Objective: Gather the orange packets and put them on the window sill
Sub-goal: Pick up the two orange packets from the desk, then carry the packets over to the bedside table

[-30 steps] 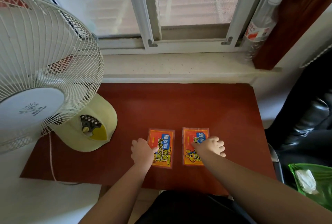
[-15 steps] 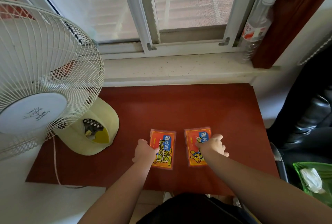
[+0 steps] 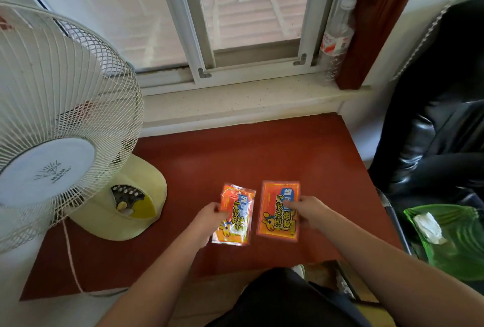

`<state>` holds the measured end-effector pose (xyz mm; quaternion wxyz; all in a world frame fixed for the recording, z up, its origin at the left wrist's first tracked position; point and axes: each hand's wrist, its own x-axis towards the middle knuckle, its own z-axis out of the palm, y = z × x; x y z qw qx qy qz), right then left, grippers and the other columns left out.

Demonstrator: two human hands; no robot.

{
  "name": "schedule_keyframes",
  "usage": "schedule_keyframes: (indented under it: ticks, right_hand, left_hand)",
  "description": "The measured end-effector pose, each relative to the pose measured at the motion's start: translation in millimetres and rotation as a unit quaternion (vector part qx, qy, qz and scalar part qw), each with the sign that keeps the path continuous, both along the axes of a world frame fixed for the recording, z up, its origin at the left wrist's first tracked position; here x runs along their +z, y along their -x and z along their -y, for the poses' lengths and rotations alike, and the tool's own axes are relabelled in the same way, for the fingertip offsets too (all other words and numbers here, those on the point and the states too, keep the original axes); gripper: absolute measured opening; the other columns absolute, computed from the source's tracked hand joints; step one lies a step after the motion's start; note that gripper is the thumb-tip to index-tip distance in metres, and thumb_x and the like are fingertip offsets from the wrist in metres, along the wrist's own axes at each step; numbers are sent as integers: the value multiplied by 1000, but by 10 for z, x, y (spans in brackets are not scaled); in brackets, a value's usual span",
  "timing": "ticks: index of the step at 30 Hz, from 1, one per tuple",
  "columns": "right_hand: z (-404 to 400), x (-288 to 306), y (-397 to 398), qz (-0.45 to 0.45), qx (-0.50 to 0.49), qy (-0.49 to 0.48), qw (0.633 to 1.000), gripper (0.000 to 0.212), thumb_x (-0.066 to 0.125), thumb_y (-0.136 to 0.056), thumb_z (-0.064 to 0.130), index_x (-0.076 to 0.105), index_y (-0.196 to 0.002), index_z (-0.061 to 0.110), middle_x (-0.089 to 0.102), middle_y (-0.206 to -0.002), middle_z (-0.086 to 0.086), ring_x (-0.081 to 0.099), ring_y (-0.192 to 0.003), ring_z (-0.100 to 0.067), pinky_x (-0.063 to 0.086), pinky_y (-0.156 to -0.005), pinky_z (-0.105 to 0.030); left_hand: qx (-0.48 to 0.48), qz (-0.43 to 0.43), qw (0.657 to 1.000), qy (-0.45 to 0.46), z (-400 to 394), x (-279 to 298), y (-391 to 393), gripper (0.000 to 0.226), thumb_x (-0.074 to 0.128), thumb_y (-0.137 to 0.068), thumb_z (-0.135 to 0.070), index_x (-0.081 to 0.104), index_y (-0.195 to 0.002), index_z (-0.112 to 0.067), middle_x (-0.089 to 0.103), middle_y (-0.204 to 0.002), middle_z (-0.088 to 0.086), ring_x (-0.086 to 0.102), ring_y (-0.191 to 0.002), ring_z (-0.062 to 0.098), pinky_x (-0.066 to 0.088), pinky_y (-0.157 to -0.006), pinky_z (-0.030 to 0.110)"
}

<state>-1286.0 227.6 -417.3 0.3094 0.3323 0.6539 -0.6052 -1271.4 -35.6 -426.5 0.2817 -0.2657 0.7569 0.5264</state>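
Both packets have just left the table: the left hand (image 3: pixel 207 221) pinches the left packet (image 3: pixel 235 215), the right hand (image 3: pixel 309 211) pinches the right packet (image 3: pixel 275 208); the window sill (image 3: pixel 235 101) comes next.

Both bare forearms reached forward from the bottom edge, converging slightly. The left hand (image 3: pixel 208 218) was closed, thumb on top, pinching a packet's left edge. The right hand (image 3: pixel 310 211) was curled, fingers gripping another packet's right edge.
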Motion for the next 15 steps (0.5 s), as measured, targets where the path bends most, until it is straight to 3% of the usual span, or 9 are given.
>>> schedule_keyframes:
  ticks: [3,7,11,15]
  right_hand:
    - [51,143,-184,-37,-49,40,997,2,67,-91,8,65,-90,9,69,-118,-27,68,-104,-39,56,-79,-45]
    - [-2,256,-501,-63,-128,67,988,23,63,-93,7,62,-115,-3,68,-116,-29,67,-104,-41,55,-89,-53]
    - [-200,371,-920,-75,-202,71,974,17,64,-93,11,63,-108,3,77,-94,-18,75,-80,-31,62,-64,-42]
    - [-536,462,-1370,-96,-262,71,958,24,67,-91,16,63,-112,6,77,-101,-20,75,-91,-36,59,-85,-53]
  left_hand:
    - [-7,-15,997,-78,41,91,-12,18,67,-89,-6,60,-105,-12,75,-100,12,74,-85,26,59,-81,46]
    - [-49,-33,988,-141,-29,176,4,15,62,-93,-6,67,-102,-17,80,-89,5,77,-79,21,61,-68,35]
    - [-65,-19,980,-188,-265,292,17,16,58,-94,-5,70,-101,-13,80,-83,11,78,-75,26,62,-58,35]
    - [-133,-3,969,-208,-692,382,-1,17,56,-95,-10,70,-103,-16,80,-86,12,78,-77,28,61,-61,37]
